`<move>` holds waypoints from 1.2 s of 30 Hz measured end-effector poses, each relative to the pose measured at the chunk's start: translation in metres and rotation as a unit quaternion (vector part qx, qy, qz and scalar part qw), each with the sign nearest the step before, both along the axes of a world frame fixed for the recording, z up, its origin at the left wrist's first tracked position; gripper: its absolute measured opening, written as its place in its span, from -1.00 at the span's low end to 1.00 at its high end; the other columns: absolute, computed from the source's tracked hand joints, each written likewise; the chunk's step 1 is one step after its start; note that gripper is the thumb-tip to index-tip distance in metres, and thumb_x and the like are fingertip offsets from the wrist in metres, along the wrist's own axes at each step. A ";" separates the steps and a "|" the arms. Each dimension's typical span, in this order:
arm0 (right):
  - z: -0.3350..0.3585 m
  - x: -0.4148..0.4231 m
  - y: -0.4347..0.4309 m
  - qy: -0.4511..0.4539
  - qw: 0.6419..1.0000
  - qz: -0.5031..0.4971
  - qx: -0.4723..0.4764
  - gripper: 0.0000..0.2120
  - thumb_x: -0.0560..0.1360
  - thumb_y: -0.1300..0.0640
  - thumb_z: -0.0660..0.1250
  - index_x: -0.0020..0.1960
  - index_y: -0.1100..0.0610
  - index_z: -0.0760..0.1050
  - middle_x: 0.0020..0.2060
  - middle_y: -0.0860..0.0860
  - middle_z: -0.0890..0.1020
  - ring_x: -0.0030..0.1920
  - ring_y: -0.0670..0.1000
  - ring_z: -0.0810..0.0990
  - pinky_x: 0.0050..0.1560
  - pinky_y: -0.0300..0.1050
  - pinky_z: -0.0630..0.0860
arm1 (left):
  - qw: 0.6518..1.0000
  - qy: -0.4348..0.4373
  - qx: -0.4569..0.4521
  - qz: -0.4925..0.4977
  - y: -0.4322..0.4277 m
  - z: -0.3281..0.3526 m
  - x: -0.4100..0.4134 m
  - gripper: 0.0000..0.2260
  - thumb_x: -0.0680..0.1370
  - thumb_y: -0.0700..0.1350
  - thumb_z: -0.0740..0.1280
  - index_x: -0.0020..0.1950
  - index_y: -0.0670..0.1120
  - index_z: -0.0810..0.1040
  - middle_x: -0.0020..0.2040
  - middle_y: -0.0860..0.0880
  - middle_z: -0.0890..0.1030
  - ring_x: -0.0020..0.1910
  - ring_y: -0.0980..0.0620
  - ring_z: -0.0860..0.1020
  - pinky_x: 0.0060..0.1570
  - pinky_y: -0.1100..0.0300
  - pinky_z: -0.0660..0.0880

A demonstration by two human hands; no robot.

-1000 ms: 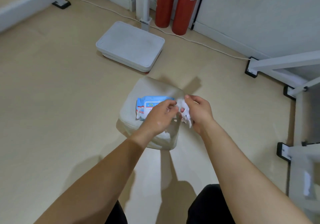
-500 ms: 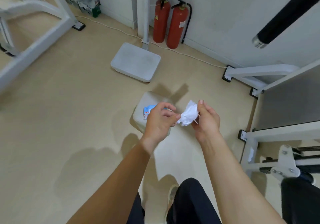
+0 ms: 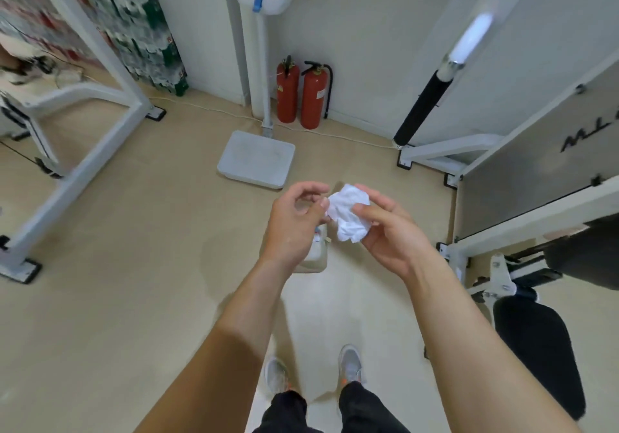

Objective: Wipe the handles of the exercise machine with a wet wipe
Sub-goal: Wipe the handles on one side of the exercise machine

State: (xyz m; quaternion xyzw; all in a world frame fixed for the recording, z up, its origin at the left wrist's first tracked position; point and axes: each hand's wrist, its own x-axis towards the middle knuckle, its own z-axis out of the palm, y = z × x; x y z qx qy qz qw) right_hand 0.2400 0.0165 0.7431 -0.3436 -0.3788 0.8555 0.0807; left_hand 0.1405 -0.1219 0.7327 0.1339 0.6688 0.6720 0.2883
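A crumpled white wet wipe [image 3: 348, 216] is held at chest height between both hands. My right hand [image 3: 390, 236] grips it from the right, thumb on top. My left hand [image 3: 293, 223] has curled fingers and pinches the wipe's left edge with its thumb. A black foam handle [image 3: 424, 107] of the exercise machine slants up at the right, well beyond the hands, with a blurred white bar above it. Under my left hand stands a small white stool [image 3: 316, 258]; the wipes pack on it is almost hidden.
The white machine frame [image 3: 522, 211] and a black padded seat [image 3: 536, 349] fill the right side. A white weighing scale [image 3: 258, 159] and two red fire extinguishers [image 3: 301, 95] stand ahead by the wall. Another white frame [image 3: 100, 137] is at the left. A white cable [image 3: 338, 135] runs along the floor.
I have stood up and the view has risen; the stool now lies far below. Both hands lifted the wipe clear of the pack, and the machine's handle has come into view.
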 end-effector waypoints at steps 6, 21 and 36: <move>0.035 0.025 -0.010 -0.055 0.992 0.094 0.069 -0.67 0.46 0.35 0.41 0.21 0.22 0.55 -0.04 0.16 0.68 -0.15 0.08 0.68 -0.24 -0.14 0.59 | 0.971 -0.204 0.127 -0.017 -0.003 0.033 0.010 -0.82 0.64 -0.37 0.26 0.05 -0.11 0.54 -0.19 -0.02 0.54 -0.24 0.10 0.60 -0.02 0.13 0.59; 0.039 0.060 0.057 0.090 0.994 -0.068 -0.001 -0.71 0.41 0.31 0.25 0.13 0.25 0.49 0.09 0.30 0.56 0.06 0.24 0.54 -0.12 -0.01 0.56 | 0.970 -0.171 -0.007 -0.172 0.058 0.058 0.029 -0.44 0.37 -0.38 0.51 0.34 -0.10 0.52 0.14 -0.32 0.68 -0.05 -0.19 0.67 0.08 -0.05 0.60; 0.049 0.019 0.169 -0.008 0.976 0.130 0.173 -0.66 0.44 0.10 0.49 0.10 0.32 0.63 -0.09 0.18 0.69 -0.14 0.09 0.64 -0.21 -0.18 0.54 | 0.980 -0.005 -0.081 -0.182 0.166 0.066 -0.016 -0.50 0.29 -0.23 0.50 0.21 0.03 0.60 -0.05 -0.16 0.70 -0.19 0.02 0.64 -0.10 0.10 0.60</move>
